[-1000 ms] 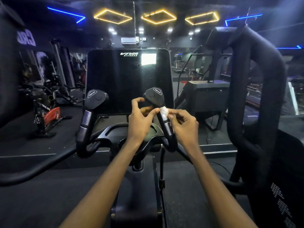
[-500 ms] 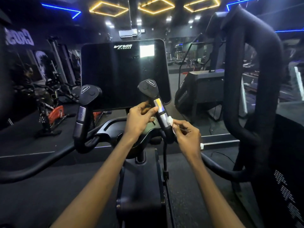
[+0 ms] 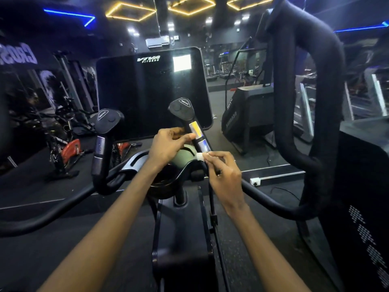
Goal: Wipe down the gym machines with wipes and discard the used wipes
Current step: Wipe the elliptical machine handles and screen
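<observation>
head view: the right hand (image 3: 225, 171) pinches a small white wipe (image 3: 200, 156) between thumb and curled fingertips. the wipe is pressed against the right handle (image 3: 194, 130), just below the lower of its 2 silver plates. the left hand (image 3: 168, 144) grips the same handle higher up, with its thumb across the upper plate and its fingers curled round the back. above both sets of fingers the handle ends in a flat black cap, close in front of the lower right edge of the dark console (image 3: 151, 91). left of the left fingers, open space runs to the left handle (image 3: 101, 148). right of the right fingers, open space runs to a thick padded arm (image 3: 294, 102). below the fingers stands the black centre column (image 3: 181, 239).
</observation>
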A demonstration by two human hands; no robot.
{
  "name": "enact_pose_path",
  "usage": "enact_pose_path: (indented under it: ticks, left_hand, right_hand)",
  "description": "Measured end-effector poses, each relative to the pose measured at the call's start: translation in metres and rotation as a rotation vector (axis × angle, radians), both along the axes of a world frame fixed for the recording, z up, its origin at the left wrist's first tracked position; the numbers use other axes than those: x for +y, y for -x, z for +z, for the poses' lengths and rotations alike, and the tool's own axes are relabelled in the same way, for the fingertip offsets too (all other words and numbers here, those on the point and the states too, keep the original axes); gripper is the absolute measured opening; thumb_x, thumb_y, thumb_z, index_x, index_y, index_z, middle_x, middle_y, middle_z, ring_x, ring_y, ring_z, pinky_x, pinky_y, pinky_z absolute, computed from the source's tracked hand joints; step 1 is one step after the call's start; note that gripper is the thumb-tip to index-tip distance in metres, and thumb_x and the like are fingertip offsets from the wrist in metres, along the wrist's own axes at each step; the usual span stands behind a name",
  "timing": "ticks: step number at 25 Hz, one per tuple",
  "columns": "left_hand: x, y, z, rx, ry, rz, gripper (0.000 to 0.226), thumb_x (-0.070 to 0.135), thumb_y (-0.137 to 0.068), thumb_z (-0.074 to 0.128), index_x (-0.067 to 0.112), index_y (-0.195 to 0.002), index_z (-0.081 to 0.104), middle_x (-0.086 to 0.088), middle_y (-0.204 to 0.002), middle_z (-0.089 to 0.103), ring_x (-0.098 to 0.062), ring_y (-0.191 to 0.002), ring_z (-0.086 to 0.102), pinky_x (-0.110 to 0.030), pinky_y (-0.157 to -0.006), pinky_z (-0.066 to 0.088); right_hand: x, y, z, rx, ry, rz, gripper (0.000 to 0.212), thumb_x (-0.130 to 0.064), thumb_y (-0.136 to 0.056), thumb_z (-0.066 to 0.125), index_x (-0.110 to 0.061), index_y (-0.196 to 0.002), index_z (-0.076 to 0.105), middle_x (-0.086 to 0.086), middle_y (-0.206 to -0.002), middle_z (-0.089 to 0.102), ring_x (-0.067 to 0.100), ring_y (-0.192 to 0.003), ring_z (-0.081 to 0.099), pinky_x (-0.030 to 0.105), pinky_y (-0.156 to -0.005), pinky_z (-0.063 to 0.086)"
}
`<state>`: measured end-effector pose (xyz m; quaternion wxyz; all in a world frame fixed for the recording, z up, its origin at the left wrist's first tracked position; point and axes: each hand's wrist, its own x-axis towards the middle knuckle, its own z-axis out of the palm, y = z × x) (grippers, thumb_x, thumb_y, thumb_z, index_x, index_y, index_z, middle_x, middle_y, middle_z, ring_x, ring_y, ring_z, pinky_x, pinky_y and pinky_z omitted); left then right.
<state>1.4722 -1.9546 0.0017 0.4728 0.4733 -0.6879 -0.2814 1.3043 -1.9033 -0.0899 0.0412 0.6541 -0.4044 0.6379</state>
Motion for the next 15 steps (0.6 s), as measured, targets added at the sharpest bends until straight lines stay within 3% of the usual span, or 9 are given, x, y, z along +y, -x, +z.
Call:
enact_pose_path:
  ticks: [2,5,9,12,15]
  left_hand:
    - [-0.002,-0.007,0.003,-0.091,0.053,0.029,0.026,0.049,-0.084,0.068,0.028,-0.097,0.076,0.007,-0.09,0.077,-0.01,-0.09,0.072,-0.045,-0.092,0.055]
    - [-0.004,-0.018,0.013,-0.054,0.104,0.088,0.023,0.039,-0.088,0.065,0.026,-0.103,0.076,0.008,-0.093,0.077,-0.006,-0.093,0.071,-0.044,-0.095,0.054]
    - [0.002,-0.023,0.022,-0.099,0.138,0.114,0.027,0.034,-0.09,0.069,0.022,-0.112,0.074,0.007,-0.103,0.075,-0.002,-0.097,0.069,-0.035,-0.097,0.053]
    - [0.011,-0.026,0.024,-0.171,0.169,0.111,0.029,0.037,-0.093,0.063,0.024,-0.118,0.072,0.008,-0.112,0.073,-0.002,-0.106,0.065,-0.033,-0.101,0.049]
    - [0.025,-0.049,0.026,-0.188,0.279,0.163,0.026,0.032,-0.095,0.061,0.027,-0.118,0.071,0.008,-0.114,0.072,-0.002,-0.108,0.064,-0.028,-0.1,0.049]
  right_hand:
    - [-0.006,-0.007,0.014,0.069,-0.001,-0.038,0.018,-0.001,-0.089,0.07,-0.007,-0.105,0.076,0.003,-0.105,0.062,0.018,-0.097,0.059,0.014,-0.092,0.046]
    - [-0.014,-0.011,0.026,0.154,-0.022,-0.063,0.013,-0.003,-0.088,0.071,-0.007,-0.099,0.077,0.004,-0.101,0.06,0.02,-0.094,0.055,0.002,-0.091,0.034]
    - [-0.022,-0.017,0.048,0.255,-0.006,-0.067,0.013,-0.011,-0.091,0.07,-0.007,-0.102,0.076,0.006,-0.101,0.054,0.012,-0.093,0.046,0.015,-0.084,0.042]
    - [-0.025,-0.024,0.062,0.294,-0.043,-0.106,0.012,-0.007,-0.091,0.069,-0.004,-0.101,0.076,0.007,-0.102,0.053,-0.001,-0.09,0.031,0.014,-0.082,0.038]
    - [-0.016,-0.017,0.049,0.363,-0.042,-0.101,0.014,-0.014,-0.091,0.071,-0.007,-0.102,0.077,0.003,-0.099,0.052,0.003,-0.092,0.035,0.017,-0.082,0.042]
